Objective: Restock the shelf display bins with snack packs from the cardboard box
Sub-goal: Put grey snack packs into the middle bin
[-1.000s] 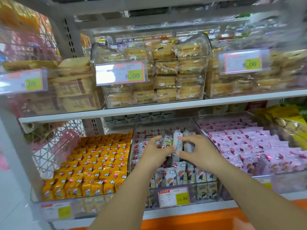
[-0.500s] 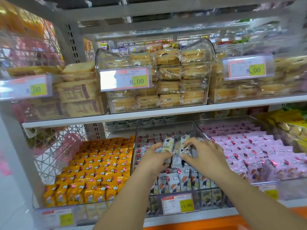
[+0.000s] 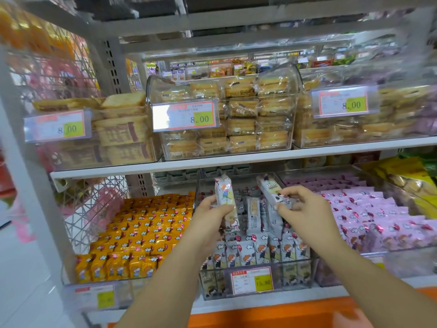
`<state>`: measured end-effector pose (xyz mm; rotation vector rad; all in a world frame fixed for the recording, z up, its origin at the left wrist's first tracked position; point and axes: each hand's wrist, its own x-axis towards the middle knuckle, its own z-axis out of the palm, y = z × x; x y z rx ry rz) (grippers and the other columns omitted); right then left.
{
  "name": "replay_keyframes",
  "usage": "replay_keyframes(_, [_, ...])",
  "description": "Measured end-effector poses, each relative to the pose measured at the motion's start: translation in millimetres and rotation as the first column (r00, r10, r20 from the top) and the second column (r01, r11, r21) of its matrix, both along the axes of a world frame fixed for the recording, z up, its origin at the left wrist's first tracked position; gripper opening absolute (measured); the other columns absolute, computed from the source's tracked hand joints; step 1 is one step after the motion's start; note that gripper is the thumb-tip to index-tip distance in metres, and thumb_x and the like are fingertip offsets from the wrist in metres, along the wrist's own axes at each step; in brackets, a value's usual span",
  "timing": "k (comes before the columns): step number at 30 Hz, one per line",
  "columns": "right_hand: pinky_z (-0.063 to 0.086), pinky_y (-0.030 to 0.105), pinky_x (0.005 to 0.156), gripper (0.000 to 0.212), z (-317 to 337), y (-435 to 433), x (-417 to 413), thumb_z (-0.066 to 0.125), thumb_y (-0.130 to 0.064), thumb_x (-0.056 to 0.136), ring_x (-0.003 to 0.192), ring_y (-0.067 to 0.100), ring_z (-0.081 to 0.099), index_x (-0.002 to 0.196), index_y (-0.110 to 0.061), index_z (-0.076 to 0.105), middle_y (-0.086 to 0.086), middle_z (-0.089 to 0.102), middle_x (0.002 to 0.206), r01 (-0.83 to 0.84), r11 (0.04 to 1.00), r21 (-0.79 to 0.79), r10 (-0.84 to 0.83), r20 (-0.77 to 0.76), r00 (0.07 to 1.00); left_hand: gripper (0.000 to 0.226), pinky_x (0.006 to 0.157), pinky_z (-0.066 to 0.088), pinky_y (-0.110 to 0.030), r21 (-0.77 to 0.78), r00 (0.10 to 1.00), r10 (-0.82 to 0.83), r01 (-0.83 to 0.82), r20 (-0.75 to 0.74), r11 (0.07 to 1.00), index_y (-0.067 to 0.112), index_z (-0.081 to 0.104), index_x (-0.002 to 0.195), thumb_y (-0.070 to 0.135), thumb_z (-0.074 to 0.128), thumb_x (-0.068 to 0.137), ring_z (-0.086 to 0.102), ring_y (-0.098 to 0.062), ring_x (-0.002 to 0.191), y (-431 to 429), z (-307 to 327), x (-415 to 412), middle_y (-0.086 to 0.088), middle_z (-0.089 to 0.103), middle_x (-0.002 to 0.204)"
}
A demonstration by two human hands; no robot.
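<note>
Snack packs (image 3: 225, 197) held, left hand (image 3: 209, 217), right hand (image 3: 307, 210); price tag (image 3: 251, 280) 15.80

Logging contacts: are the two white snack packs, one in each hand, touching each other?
Apart. Head view: the left hand grips the left pack, the right hand pinches the right pack, and binned packs show in the gap between.
</note>
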<state>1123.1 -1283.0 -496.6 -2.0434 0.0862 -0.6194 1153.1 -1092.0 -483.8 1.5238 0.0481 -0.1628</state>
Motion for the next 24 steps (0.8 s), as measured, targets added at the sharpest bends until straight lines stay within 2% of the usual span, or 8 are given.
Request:
replay_keyframes(2, [0.035, 0.021, 0.039, 0.021, 1.8, -0.7, -12.7, 0.065, -0.011, 0.086, 0.040, 0.010, 0.039, 0.099, -0.027, 0.062, -0.015, 0.059, 0.053, -0.068, 0.996, 0.055, 0.067, 0.005, 0.998, 0.026, 0.078, 0.053, -0.042, 0.109, 0.999, -0.009, 0.005, 0.032, 0.994, 0.020, 0.053, 0.114, 0.015, 0.063, 0.091, 0.065, -0.022, 0.083, 5.8, -0.5, -8.2, -0.008, 0.068, 0.101])
replay_keyframes(4, [0.038, 0.017, 0.043, 0.023, -0.6, -1.4, -27.3, 0.067, -0.010, 0.085, 0.049, 0.012, 0.047, 0.097, -0.030, 0.063, -0.007, 0.067, 0.069, -0.113, 0.993, -0.026, 0.113, -0.025, 0.993, 0.027, 0.075, 0.057, -0.032, 0.270, 0.996, -0.032, 0.007, 0.088, 0.963, 0.019, 0.052, 0.114, 0.020, 0.065, 0.090, 0.067, -0.017, 0.082, 13.2, -1.6, -20.2, -0.004, 0.067, 0.100])
replay_keyframes(6, [0.045, 0.009, 0.064, 0.025, -6.4, -2.6, -39.6, 0.068, -0.012, 0.085, 0.074, 0.007, 0.057, 0.104, -0.029, 0.065, -0.009, 0.068, 0.095, -0.142, 0.963, -0.227, 0.119, -0.112, 0.987, 0.028, 0.057, 0.053, -0.016, 0.453, 0.989, -0.066, -0.001, 0.132, 0.892, 0.017, 0.049, 0.113, 0.024, 0.065, 0.090, 0.066, -0.009, 0.073, 19.5, -2.8, -32.9, -0.001, 0.065, 0.096])
replay_keyframes(8, [0.045, 0.018, 0.092, 0.028, -13.2, -2.4, -45.7, 0.068, -0.021, 0.086, 0.099, 0.005, 0.059, 0.114, -0.023, 0.067, -0.009, 0.063, 0.119, -0.196, 0.875, -0.443, 0.110, -0.212, 0.971, 0.031, 0.043, 0.041, -0.010, 0.633, 0.982, -0.113, -0.008, 0.150, 0.774, 0.023, 0.038, 0.106, 0.024, 0.064, 0.090, 0.058, -0.005, 0.066, 22.1, -3.5, -45.0, 0.002, 0.061, 0.088])
replay_keyframes(10, [0.037, 0.028, 0.108, 0.028, -17.0, 1.7, -46.1, 0.065, -0.031, 0.088, 0.113, 0.006, 0.056, 0.115, -0.025, 0.068, -0.012, 0.057, 0.131, -0.217, 0.780, -0.586, 0.095, -0.232, 0.968, 0.035, 0.048, 0.041, -0.013, 0.735, 0.973, -0.157, -0.017, 0.168, 0.678, 0.023, 0.036, 0.110, 0.024, 0.065, 0.090, 0.057, -0.008, 0.071, 22.4, -6.5, -50.1, 0.003, 0.060, 0.088])
replay_keyframes(15, [0.050, 0.020, 0.079, 0.027, -13.9, 4.8, -38.7, 0.063, -0.027, 0.089, 0.087, 0.006, 0.059, 0.114, -0.026, 0.055, -0.009, 0.060, 0.118, -0.147, 0.816, -0.560, 0.038, -0.201, 0.979, 0.056, 0.076, 0.041, -0.018, 0.840, 0.953, -0.245, -0.015, 0.176, 0.542, 0.018, 0.032, 0.140, 0.023, 0.062, 0.092, 0.058, -0.016, 0.100, 11.5, -8.0, -52.4, -0.007, 0.057, 0.126])
replay_keyframes(21, [0.042, 0.029, 0.099, 0.063, -15.7, 12.3, -25.7, 0.056, -0.042, 0.092, 0.120, 0.014, 0.049, 0.145, -0.028, 0.025, -0.005, 0.045, 0.139, -0.102, 0.748, -0.656, 0.002, -0.152, 0.988, 0.074, 0.077, 0.044, -0.020, 0.845, 0.935, -0.298, -0.004, 0.193, 0.535, 0.036, 0.011, 0.151, 0.028, 0.058, 0.094, 0.057, -0.015, 0.102, 10.6, -6.3, -44.1, -0.004, 0.047, 0.134])
replay_keyframes(24, [0.044, 0.029, 0.096, 0.065, -12.5, 15.2, -20.8, 0.053, -0.032, 0.095, 0.120, 0.016, 0.049, 0.149, -0.030, 0.016, -0.004, 0.044, 0.141, -0.143, 0.738, -0.660, 0.055, -0.152, 0.987, 0.061, 0.082, 0.045, -0.026, 0.868, 0.914, -0.356, 0.009, 0.194, 0.496, 0.033, 0.024, 0.147, 0.023, 0.056, 0.095, 0.055, -0.017, 0.101, 13.3, -4.1, -40.9, -0.004, 0.054, 0.120])
